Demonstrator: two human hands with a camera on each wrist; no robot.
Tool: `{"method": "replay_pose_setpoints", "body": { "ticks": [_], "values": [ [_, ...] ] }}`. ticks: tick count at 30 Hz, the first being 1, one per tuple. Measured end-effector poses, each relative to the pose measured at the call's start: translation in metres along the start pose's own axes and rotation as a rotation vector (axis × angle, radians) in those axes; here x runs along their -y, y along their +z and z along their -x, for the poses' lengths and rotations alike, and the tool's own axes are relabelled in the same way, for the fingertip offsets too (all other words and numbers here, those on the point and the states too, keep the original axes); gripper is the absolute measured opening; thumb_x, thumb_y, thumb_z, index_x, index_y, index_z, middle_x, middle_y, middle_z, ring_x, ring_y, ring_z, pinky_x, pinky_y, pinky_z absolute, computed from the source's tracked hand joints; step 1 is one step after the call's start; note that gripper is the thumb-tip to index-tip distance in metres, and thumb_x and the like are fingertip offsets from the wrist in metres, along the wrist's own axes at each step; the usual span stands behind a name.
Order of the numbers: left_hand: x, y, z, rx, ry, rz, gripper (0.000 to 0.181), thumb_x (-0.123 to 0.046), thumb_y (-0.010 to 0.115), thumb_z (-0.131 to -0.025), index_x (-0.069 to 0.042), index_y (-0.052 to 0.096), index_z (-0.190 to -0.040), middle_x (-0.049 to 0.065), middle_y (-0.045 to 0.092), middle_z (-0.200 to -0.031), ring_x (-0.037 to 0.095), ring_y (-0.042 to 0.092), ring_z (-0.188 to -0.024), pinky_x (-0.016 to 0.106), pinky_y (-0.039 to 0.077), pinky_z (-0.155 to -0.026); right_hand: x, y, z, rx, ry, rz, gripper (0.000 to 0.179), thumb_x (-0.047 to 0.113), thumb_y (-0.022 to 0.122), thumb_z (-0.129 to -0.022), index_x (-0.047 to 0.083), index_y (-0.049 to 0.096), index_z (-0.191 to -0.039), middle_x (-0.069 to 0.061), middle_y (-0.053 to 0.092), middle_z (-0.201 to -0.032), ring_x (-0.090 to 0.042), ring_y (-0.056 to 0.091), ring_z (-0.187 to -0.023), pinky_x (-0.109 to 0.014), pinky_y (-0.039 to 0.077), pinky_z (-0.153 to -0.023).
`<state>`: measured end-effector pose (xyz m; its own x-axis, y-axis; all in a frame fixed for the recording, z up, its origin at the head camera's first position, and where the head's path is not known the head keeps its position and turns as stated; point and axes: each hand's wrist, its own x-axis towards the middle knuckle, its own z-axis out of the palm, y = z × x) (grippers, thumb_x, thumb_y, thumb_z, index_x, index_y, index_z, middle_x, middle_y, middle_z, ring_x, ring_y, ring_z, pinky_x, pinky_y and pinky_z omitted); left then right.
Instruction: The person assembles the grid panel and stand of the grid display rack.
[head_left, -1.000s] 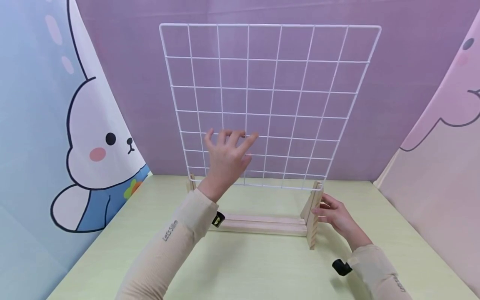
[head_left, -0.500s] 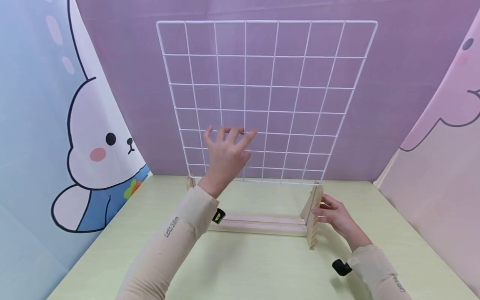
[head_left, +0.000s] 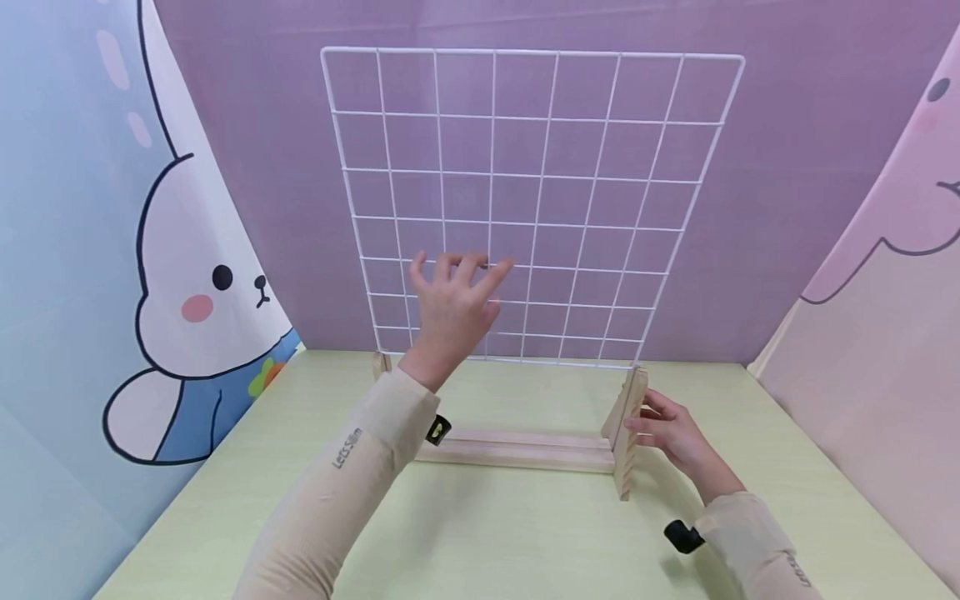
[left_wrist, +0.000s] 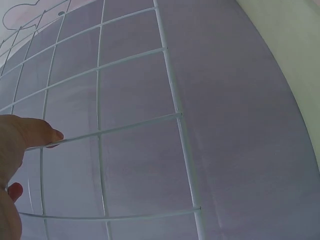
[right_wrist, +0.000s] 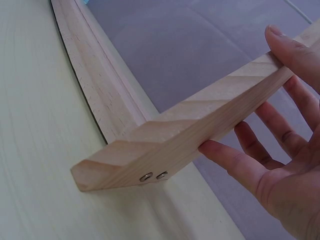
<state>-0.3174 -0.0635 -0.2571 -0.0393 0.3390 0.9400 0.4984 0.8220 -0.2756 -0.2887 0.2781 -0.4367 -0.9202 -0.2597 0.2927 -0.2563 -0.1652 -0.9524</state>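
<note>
A white wire grid panel (head_left: 536, 222) rises in front of the purple backdrop. My left hand (head_left: 453, 308) holds it at the lower left part, fingers spread and bent at the wires. In the left wrist view the thumb (left_wrist: 47, 134) lies along one crosswire. A pale wooden stand has a right upright (head_left: 628, 433), a left upright (head_left: 382, 363) and a grooved crossbar (head_left: 517, 454). The grid's bottom corners are right at the upright tops. My right hand (head_left: 678, 437) grips the right upright, thumb on its edge and fingers against its outer face, above two metal screws (right_wrist: 154, 176).
The stand rests on a pale yellow-green table (head_left: 480, 533). Cloth walls enclose it: a purple backdrop (head_left: 810, 208) behind, a cartoon bunny panel (head_left: 187, 250) at left and a pink panel (head_left: 885, 375) at right. Black wrist cameras (head_left: 682, 535) sit at both cuffs.
The grid has shifted: its right side has moved left, and its lower right corner has risen to the right upright's top. The right hand and stand have stayed put.
</note>
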Motion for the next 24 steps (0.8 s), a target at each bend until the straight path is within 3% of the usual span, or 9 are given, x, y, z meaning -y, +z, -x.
{"method": "replay_pose_setpoints", "body": {
  "ticks": [24],
  "values": [
    [-0.0052, 0.0055, 0.0044, 0.019, -0.008, 0.018, 0.048, -0.013, 0.088, -0.067, -0.020, 0.074, -0.112, 0.005, 0.067, -0.103, 0.030, 0.061, -0.097, 0.068, 0.035, -0.095, 0.0015, -0.0011, 0.0019, -0.023, 0.017, 0.020, 0.050, -0.007, 0.061, -0.090, 0.037, 0.070, -0.113, 0.001, 0.067, -0.106, -0.011, 0.066, -0.095, -0.031, 0.057, -0.077]
  ]
}}
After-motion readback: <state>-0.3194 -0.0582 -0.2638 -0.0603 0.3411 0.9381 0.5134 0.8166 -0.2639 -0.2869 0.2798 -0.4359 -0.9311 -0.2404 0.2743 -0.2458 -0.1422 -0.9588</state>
